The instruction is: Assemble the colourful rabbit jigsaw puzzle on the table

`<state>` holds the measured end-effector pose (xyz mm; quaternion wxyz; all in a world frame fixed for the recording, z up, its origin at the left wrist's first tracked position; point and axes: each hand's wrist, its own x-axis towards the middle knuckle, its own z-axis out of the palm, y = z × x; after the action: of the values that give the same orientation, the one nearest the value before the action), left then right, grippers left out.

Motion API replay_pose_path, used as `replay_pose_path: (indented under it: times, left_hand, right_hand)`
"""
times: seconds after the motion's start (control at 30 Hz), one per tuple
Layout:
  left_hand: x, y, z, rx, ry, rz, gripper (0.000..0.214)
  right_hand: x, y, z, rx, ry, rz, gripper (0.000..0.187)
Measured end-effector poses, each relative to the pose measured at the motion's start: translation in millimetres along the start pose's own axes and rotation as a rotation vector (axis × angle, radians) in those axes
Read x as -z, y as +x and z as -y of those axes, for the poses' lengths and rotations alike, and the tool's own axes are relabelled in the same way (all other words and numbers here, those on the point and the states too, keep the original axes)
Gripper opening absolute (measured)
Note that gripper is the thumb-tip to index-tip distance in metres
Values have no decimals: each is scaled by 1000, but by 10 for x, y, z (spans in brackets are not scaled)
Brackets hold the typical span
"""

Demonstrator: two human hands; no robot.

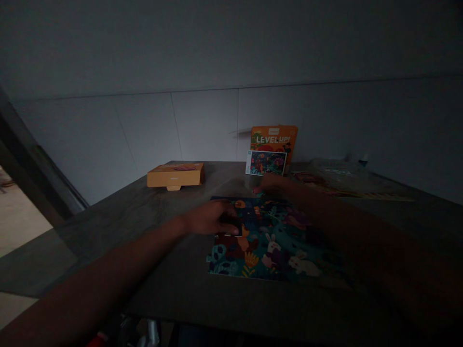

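Note:
A colourful jigsaw puzzle (271, 236) with rabbits, a fox and flowers lies on the grey table, its left edge uneven. My left hand (213, 218) rests at the puzzle's upper left, thumb and fingers closed about a dark puzzle piece (238, 225). A pale line marks a seam just below that piece. Over the puzzle's far edge, my right hand (270, 183) is blurred by motion, its fingers pinched on what looks like a small teal puzzle piece (259, 194). My right forearm covers the puzzle's right side.
An orange-tan box (175, 177) lies at the back left, its flap towards me. An orange "LEVEL UP!" box (275, 135) stands at the back, a picture card (266, 163) leaning before it. Clear plastic wrapping (336, 173) lies over a printed sheet at right. The table's front edge is near.

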<state>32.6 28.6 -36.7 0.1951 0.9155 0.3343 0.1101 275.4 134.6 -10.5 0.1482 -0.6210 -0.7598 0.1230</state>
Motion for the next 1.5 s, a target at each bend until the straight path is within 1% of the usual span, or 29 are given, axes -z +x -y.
replay_pose_path:
  times: [0.07, 0.13, 0.17, 0.2, 0.27, 0.3, 0.37, 0.43, 0.5, 0.57, 0.63, 0.67, 0.7, 0.77, 0.8, 0.83, 0.9, 0.97, 1.03, 1.13, 1.27, 1.4, 1.5]
  left_hand:
    - [-24, 19, 44, 88, -85, -136, 43]
    - [-47, 44, 71, 161, -252, -289, 52]
    - [-57, 55, 72, 170, -347, -333, 55]
    - [-66, 64, 63, 158, -432, -340, 54]
    - [-83, 73, 27, 108, -531, -278, 43]
    - [-88, 72, 5, 91, -539, -229, 37]
    - [-88, 61, -26, 89, -521, -139, 33]
    - [-53, 41, -25, 119, -494, -89, 35]
    - [36, 9, 9, 153, -469, -59, 42]
    - [178, -41, 64, 176, -454, -38, 45]
    - [342, -107, 121, 211, -448, 11, 38]
    - [419, -145, 144, 250, -449, 66, 36]
    - [484, -183, 161, 301, -446, 131, 34]
    - [571, -250, 177, 394, -418, 291, 33]
    - [592, -274, 175, 427, -395, 367, 32]
    - [601, -290, 168, 449, -374, 439, 30]
    - [595, -300, 149, 472, -341, 561, 26]
    - [576, -291, 134, 488, -323, 660, 26]
    - [556, -278, 129, 510, -302, 737, 27]
    - [530, -262, 124, 565, -249, 797, 27]
    - [509, -253, 106, 597, -194, 812, 32]
    - [525, -264, 96, 640, -104, 760, 47]
    - [567, -293, 80, 577, -87, 695, 50]
  right_hand:
    - [27, -97, 109, 50, 34, -29, 20]
    - [-11, -288, 216, 128, 91, -70, 21]
    - [-60, -418, 260, 171, 127, -86, 26]
    - [-129, -563, 295, 234, 180, -95, 30]
    - [-307, -861, 333, 459, 386, -69, 30]
    - [-405, -993, 340, 533, 437, -99, 27]
    - [-578, -1182, 342, 585, 444, -162, 24]
    - [-666, -1251, 342, 577, 394, -182, 28]
    - [-628, -1222, 335, 525, 344, -222, 29]
    - [-482, -1149, 283, 467, 260, -274, 23]
    - [-301, -1083, 144, 428, 113, -272, 16]
    - [-225, -1061, 37, 398, 45, -260, 17]
    - [-168, -1050, -91, 384, -10, -219, 21]
    - [-119, -1053, -383, 415, -99, -167, 34]
    - [-122, -1063, -530, 460, -136, -137, 39]
    - [-136, -1075, -664, 506, -146, -106, 39]
    - [-171, -1094, -871, 581, -135, -107, 36]
    - [-192, -1098, -976, 612, -136, -88, 35]
    - [-194, -1090, -997, 621, -130, -76, 35]
    - [-183, -1072, -962, 634, -79, -42, 37]
    - [-169, -1052, -939, 634, -57, 14, 40]
    - [-185, -1021, -977, 666, -42, -7, 39]
    - [-208, -998, -1010, 666, -21, -28, 38]
